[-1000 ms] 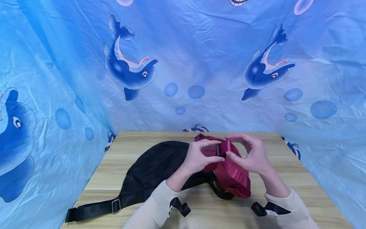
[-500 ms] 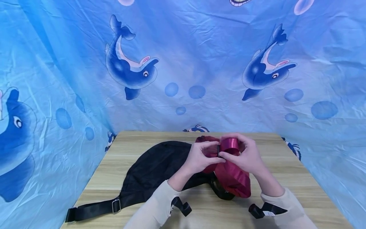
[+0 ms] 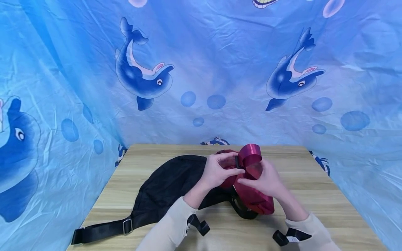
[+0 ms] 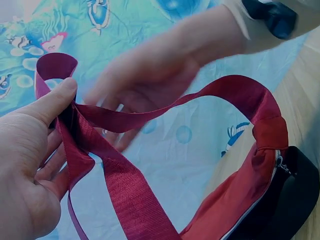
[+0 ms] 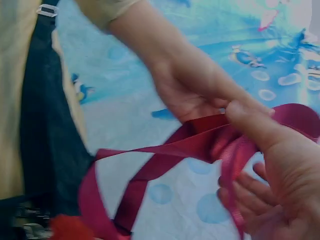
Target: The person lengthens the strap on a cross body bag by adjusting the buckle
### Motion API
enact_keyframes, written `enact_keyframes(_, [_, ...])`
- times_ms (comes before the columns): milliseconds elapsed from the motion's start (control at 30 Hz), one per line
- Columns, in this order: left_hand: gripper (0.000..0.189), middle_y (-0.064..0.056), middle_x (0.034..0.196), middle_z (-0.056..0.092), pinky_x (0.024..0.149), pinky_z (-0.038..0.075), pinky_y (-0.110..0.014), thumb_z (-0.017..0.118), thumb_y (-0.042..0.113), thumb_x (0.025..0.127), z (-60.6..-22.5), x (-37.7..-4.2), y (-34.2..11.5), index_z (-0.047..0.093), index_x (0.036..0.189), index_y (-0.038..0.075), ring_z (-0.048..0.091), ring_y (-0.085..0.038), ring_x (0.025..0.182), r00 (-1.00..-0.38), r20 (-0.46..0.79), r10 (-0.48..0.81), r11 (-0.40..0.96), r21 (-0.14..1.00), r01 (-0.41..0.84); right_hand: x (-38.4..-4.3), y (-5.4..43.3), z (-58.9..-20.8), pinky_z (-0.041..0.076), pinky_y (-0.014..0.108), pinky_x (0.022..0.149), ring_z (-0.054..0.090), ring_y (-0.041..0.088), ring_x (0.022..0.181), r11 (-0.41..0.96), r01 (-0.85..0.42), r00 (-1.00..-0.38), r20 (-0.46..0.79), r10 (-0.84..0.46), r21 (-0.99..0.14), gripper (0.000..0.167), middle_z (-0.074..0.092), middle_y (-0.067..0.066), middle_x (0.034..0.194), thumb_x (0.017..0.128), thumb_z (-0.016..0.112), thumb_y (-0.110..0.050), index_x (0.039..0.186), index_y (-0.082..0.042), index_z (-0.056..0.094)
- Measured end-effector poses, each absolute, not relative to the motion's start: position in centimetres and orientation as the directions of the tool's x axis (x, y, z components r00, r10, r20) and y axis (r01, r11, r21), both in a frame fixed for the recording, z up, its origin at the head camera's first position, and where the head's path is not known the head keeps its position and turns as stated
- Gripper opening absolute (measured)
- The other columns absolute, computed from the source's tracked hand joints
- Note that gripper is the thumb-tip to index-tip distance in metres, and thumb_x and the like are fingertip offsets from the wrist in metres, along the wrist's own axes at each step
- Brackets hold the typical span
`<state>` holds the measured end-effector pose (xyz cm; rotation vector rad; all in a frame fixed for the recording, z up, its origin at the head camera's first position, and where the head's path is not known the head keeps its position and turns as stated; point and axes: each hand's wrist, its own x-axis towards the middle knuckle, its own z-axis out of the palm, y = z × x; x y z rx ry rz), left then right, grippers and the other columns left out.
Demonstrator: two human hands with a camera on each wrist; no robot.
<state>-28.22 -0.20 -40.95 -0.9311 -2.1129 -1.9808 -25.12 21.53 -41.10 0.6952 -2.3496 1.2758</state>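
My left hand [image 3: 216, 170] pinches a black strap slider [image 3: 237, 162] and the dark red strap [image 4: 120, 185] at it, between thumb and fingers. A loop of strap [image 3: 251, 153] stands up above the slider. Just right of it and lower is my right hand [image 3: 267, 179], thumb and fingers apart around the hanging strap; in the left wrist view it is blurred, its fingers loose behind the strap. The strap belongs to a red waist bag [image 3: 254, 198], slumped below the hands. A zipper [image 4: 277, 160] runs along the bag's edge.
Left of the hands a black bag [image 3: 176, 184] lies flat on the wooden table [image 3: 314, 195], its strap [image 3: 100, 232] with a metal slider reaching the front left. A blue dolphin-print curtain [image 3: 201, 69] surrounds the table's back and sides.
The strap loop has grown and risen above the slider. My right hand has let go of the loop and dropped lower; my left hand keeps its grip, shifted slightly left.
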Motion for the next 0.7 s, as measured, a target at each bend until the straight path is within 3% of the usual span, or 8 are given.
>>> enact_keyframes(167, [0.042, -0.018, 0.111, 0.081, 0.089, 0.065, -0.029, 0.09, 0.01, 0.085, -41.1, -28.0, -0.1, 0.078, 0.126, 0.007, 0.081, -0.024, 0.101, -0.803, 0.468, 0.369, -0.031, 0.869, 0.493, -25.1, 21.8, -42.5, 0.062, 0.019, 0.085, 0.076, 0.007, 0.094, 0.468, -0.653, -0.743, 0.621, -0.247, -0.595, 0.044, 0.081, 0.009, 0.107, 0.078, 0.095, -0.006, 0.117, -0.01, 0.074])
enact_keyframes(300, [0.044, -0.019, 0.114, 0.081, 0.091, 0.065, -0.031, 0.089, 0.006, 0.085, -41.0, -28.1, -0.1, 0.077, 0.127, 0.006, 0.081, -0.028, 0.104, -0.798, 0.486, 0.356, -0.071, 0.866, 0.495, -25.1, 22.7, -42.9, 0.062, 0.017, 0.083, 0.076, 0.004, 0.09, 0.464, -0.661, -0.737, 0.627, -0.253, -0.589, 0.035, 0.08, 0.005, 0.099, 0.078, 0.094, -0.002, 0.106, -0.013, 0.076])
enact_keyframes(467, [0.044, -0.02, 0.114, 0.08, 0.091, 0.066, -0.034, 0.088, 0.002, 0.085, -41.0, -28.0, 0.0, 0.077, 0.128, 0.006, 0.08, -0.03, 0.104, -0.799, 0.492, 0.345, -0.092, 0.865, 0.493, -25.1, 23.2, -43.1, 0.06, 0.014, 0.088, 0.078, 0.008, 0.095, 0.477, -0.683, -0.717, 0.632, -0.293, -0.553, 0.039, 0.079, 0.004, 0.103, 0.079, 0.094, -0.002, 0.11, -0.015, 0.074])
enact_keyframes(700, [0.043, -0.019, 0.112, 0.081, 0.091, 0.065, -0.033, 0.089, 0.006, 0.085, -41.3, -27.9, 0.5, 0.077, 0.126, 0.005, 0.081, -0.021, 0.1, -0.777, 0.502, 0.379, -0.043, 0.849, 0.527, -25.2, 21.7, -42.6, 0.06, 0.015, 0.088, 0.078, 0.015, 0.093, 0.519, -0.772, -0.577, 0.749, -0.326, -0.368, 0.056, 0.081, 0.003, 0.108, 0.071, 0.098, -0.005, 0.121, -0.016, 0.075])
